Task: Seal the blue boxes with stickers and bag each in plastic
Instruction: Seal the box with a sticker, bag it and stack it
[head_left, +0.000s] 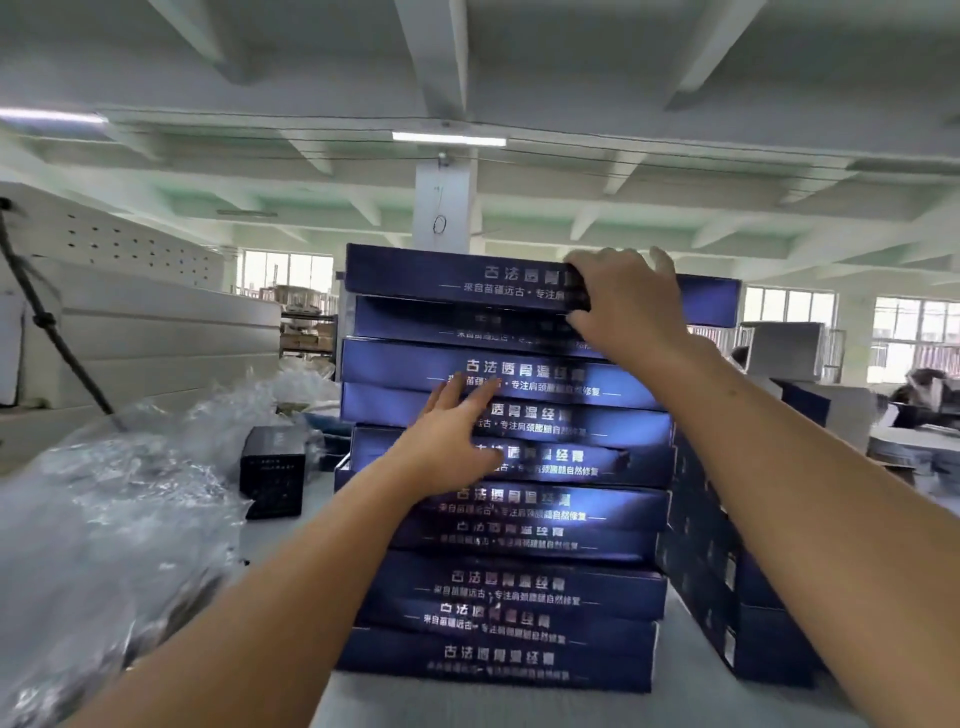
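A tall stack of flat blue boxes (519, 587) with silver lettering stands on the table in front of me. My right hand (623, 301) reaches up and grips the near edge of the top blue box (447, 275), fingers over its top and thumb on the side. My left hand (452, 441) lies flat with straight fingers against the side of the boxes in the middle of the stack. A heap of clear plastic bags (104, 519) lies to the left of the stack.
A small black box (272, 473) stands left of the stack beside the bags. More dark blue boxes (737, 597) stand on edge at the stack's right. White panels (145, 332) and a black rod (57, 332) rise at the left. Grey cartons (831, 405) sit at the right.
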